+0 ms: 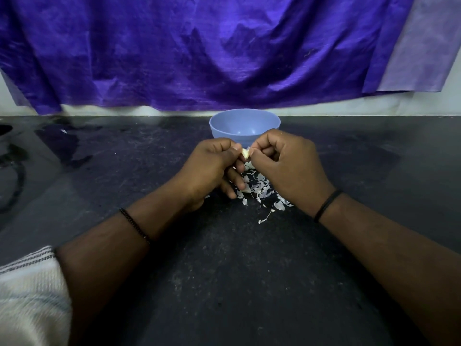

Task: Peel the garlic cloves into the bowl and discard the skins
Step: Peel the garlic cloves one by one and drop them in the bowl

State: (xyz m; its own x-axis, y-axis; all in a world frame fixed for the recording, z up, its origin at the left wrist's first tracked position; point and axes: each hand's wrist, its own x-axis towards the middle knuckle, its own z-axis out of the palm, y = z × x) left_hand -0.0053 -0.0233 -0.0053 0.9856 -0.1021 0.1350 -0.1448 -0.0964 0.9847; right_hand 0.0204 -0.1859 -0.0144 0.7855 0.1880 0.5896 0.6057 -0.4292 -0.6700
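Pale, papery skins [259, 189] litter the dark desk [224, 270] beneath both hands, likely dropped there for later discarding. The left hand [212, 168] pinches the garlic clove [245, 153] while the right hand [287, 163] nips at its skin, fingers curled, just before the blue bowl [244, 126], handy for dropping it in.

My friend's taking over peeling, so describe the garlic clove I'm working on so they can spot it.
Find the blue bowl at the back of the dark counter. Just in front of it, the left hand and right hand pinch the garlic clove between their fingertips. It is pale yellow and solid, unlike the thin white skins below.
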